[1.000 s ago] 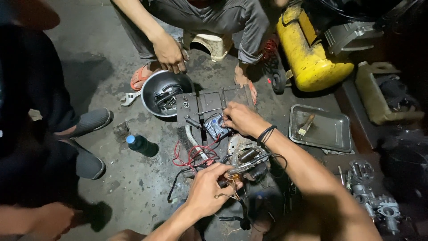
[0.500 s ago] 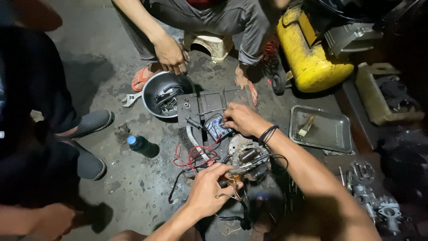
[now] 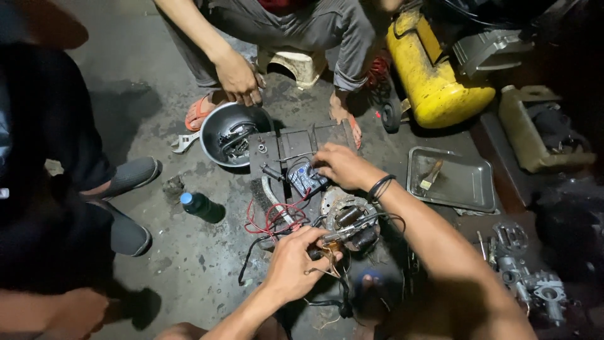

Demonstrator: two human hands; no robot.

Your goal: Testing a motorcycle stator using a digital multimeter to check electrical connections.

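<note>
My left hand [image 3: 294, 263] grips a small metal tool or connector with thin copper-coloured wires at the edge of a round stator plate with coils [image 3: 348, 217] on the floor. My right hand [image 3: 340, 165], a black band on its wrist, rests its fingertips on a small blue-and-black meter [image 3: 306, 179] with red leads [image 3: 270, 220] trailing from it. A dark flat panel [image 3: 296, 143] lies just beyond the meter.
A person sits opposite on a low stool, one hand [image 3: 238, 80] over a metal bowl of parts [image 3: 229, 133]. A wrench [image 3: 184, 143], a bottle [image 3: 200, 205], a metal tray [image 3: 453, 179], a yellow tank [image 3: 434, 75] and engine parts [image 3: 525, 271] surround the spot. Another person's shoes [image 3: 129, 177] are at left.
My right hand has shifted slightly on the meter. My left hand stays at the wires by the stator.
</note>
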